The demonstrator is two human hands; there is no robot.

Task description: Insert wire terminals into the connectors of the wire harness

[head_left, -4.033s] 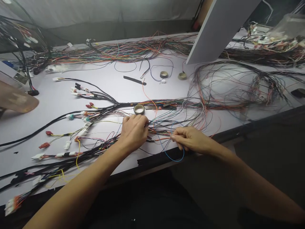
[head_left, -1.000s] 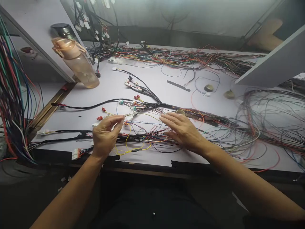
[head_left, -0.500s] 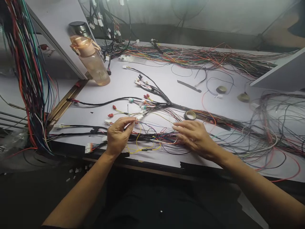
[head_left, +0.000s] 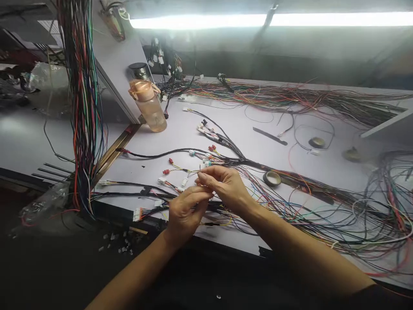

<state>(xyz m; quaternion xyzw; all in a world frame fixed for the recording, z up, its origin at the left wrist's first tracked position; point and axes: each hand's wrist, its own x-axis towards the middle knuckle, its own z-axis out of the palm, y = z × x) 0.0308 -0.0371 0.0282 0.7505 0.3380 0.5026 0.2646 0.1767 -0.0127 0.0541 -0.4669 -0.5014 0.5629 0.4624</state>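
My left hand point(head_left: 189, 211) and my right hand point(head_left: 227, 187) meet over the wire harness, fingertips close together and pinched. Whatever lies between them is too small and too covered to name; thin wires show around the fingertips. Just beyond them, a white connector point(head_left: 185, 181) lies near red connectors point(head_left: 166, 172) on short leads. To the left of my left hand is a white-and-orange multi-pin connector point(head_left: 137, 214). The taped black trunk point(head_left: 254, 163) of the harness runs off to the right behind my right hand. Part of the harness is hidden under both hands.
A roll of black tape point(head_left: 272, 178) lies right of my hands. A peach-lidded bottle point(head_left: 150, 107) stands at the back left, near a hanging wire bundle point(head_left: 82, 107). Long loose wires point(head_left: 290, 97) stretch along the back, and more tangled wires point(head_left: 387, 193) fill the right side.
My right hand has moved left and its fingers have closed beside my left hand. The camera view has tilted up and shifted left, so a lamp now shows.
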